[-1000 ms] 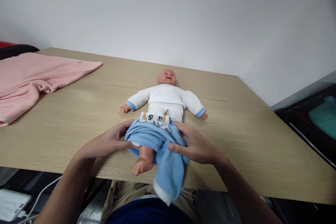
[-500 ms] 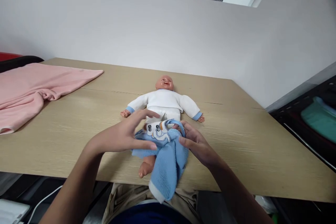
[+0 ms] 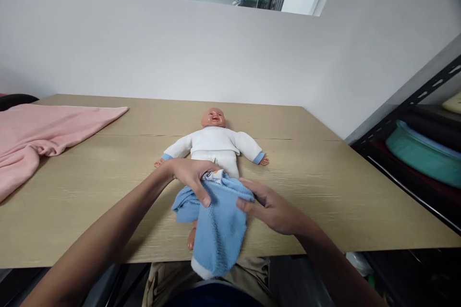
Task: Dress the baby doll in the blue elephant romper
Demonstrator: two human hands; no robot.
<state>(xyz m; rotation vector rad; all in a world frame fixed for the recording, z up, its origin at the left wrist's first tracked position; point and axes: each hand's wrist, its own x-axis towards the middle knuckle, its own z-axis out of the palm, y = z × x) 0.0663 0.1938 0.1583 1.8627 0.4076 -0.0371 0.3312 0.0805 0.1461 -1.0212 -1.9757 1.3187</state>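
A doll (image 3: 216, 141) in a white top and white bottoms with blue cuffs lies face up on the table, head away from me. In front of its legs I hold blue fleece baby pants (image 3: 223, 223), with a white cartoon patch at the waist and one leg hanging over the table edge. My left hand (image 3: 192, 177) is closed on the waist, thumb on the outside and fingers hidden behind the cloth. At the other side, my right hand (image 3: 268, 204) grips the waist edge between thumb and fingers. One bare doll foot (image 3: 191, 240) shows beside the hanging leg.
A pink cloth (image 3: 54, 129) lies crumpled on the table (image 3: 317, 192) at the left. A black rack (image 3: 403, 153) holding a green folded item (image 3: 425, 153) stands to the right. Behind the table rises a white wall (image 3: 180, 53).
My left hand has gone from spread fingers to gripping the pants' waist. The pants have turned, so the cartoon patch is mostly covered and more blue fleece faces me. The view has shifted slightly right.
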